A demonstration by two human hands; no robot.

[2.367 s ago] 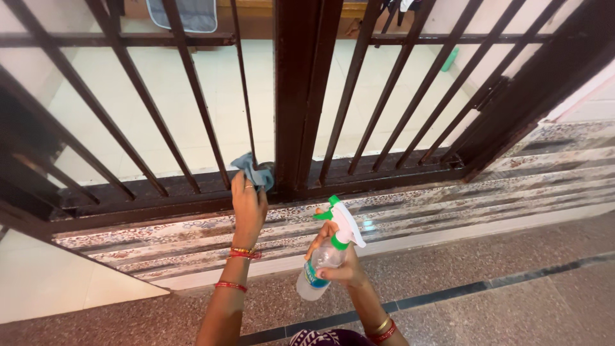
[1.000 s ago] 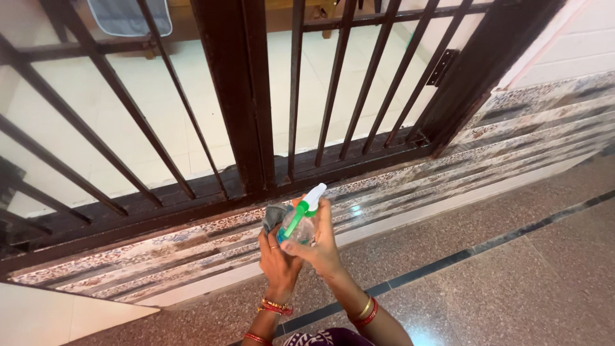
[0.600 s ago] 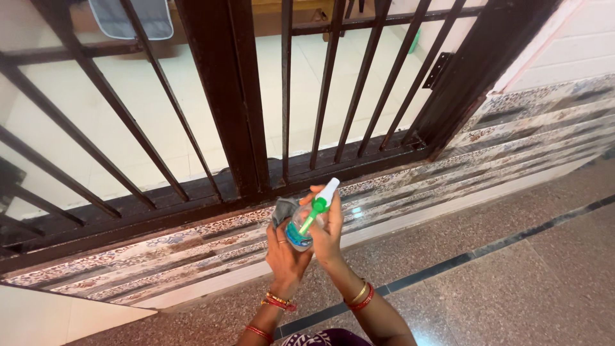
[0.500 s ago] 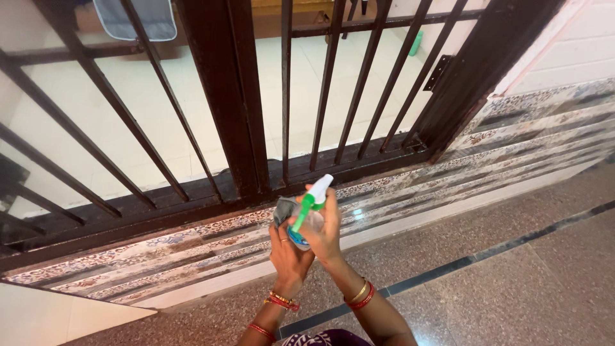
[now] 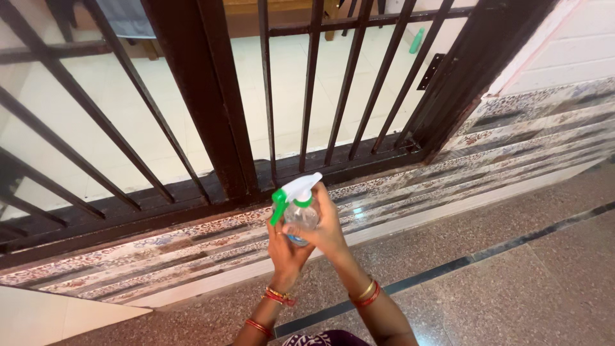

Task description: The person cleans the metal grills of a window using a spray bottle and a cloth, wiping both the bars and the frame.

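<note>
Hands meet at frame centre: right hand (image 5: 323, 225) and left hand (image 5: 284, 251) both grip the spray bottle (image 5: 296, 205); gate (image 5: 198, 109) above looks untouched.

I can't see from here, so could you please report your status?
Both hands, left and right, closed on the spray bottle. Bottle upright, nozzle left. Metal gate ahead, apart from it.

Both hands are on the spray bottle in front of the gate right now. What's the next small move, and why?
Probably tilt the clear spray bottle with the green-and-white trigger head toward the left hand. Both hands clasp the bottle, the right hand around its body, and the nozzle points left, away from the dark brown metal gate.
</note>
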